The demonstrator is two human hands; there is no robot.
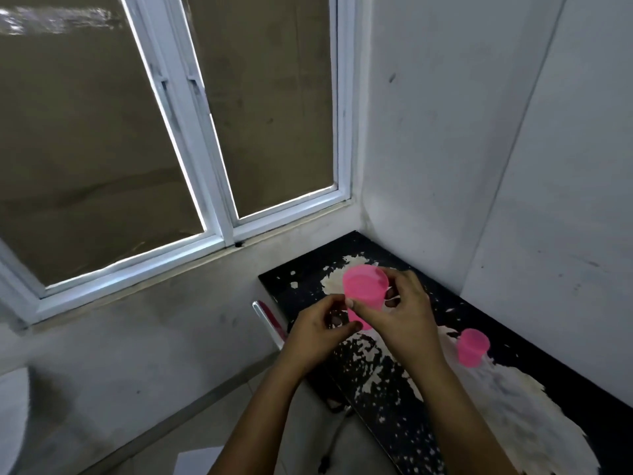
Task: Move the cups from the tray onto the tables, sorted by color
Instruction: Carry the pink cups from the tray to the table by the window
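A pink cup [365, 286] is held in the air above the far end of a black table [404, 416], its open mouth tipped toward the camera; the inside looks bare. Below it, between the two hands, more pink shows, but whether that is a second nested cup or the base of the same one cannot be told. A second pink cup [472, 347] stands upright on the table to the right, well apart from the held one, resting at the edge of a pale worn patch; its inside is not visible from here. So two pink cups can be counted with certainty. The right hand [402, 311] wraps the upper cup from the right, thumb across its front wall and fingers curled behind the rim. The left hand [317, 332] pinches the lower pink part between thumb and fingertips. Both forearms reach up from the bottom edge. The table stands in a corner of a grey wall [479, 132], beside a white-framed window [219, 186].
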